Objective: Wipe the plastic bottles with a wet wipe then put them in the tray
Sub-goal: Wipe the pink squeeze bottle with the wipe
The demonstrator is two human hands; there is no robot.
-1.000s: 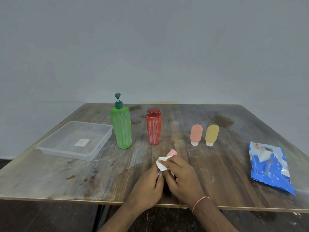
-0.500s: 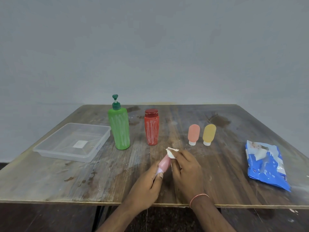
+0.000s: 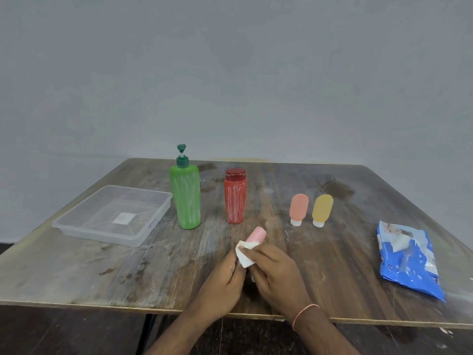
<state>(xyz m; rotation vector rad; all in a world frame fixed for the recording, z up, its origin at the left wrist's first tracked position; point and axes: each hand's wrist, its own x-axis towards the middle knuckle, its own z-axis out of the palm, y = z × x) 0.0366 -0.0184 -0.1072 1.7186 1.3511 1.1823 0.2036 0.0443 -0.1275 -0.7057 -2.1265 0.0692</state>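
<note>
Grip on bottle (image 3: 256, 234) over scuffed table (image 3: 102, 265)

Five bottles (image 3: 184, 198), one tray (image 3: 76, 224), one wipe (image 3: 244, 254), one wipe packet (image 3: 409, 260), two hands (image 3: 222, 285).

Single view: head-worn wide-angle camera, above near edge of table (image 3: 76, 272), facing forward and slightly down. Wide lens bends table edges outward. Bare grey wall (image 3: 235, 73) fills upper half of frame; tabletop fills lower half, far edge near mid-height. Left hand (image 3: 221, 284) and right hand (image 3: 277, 274) sit nearest lens, low centre, forearms entering from bottom edge. Tray (image 3: 76, 226) falls at left, wipes pack (image 3: 409, 260) at right margin. No second view; no shared area.
</note>
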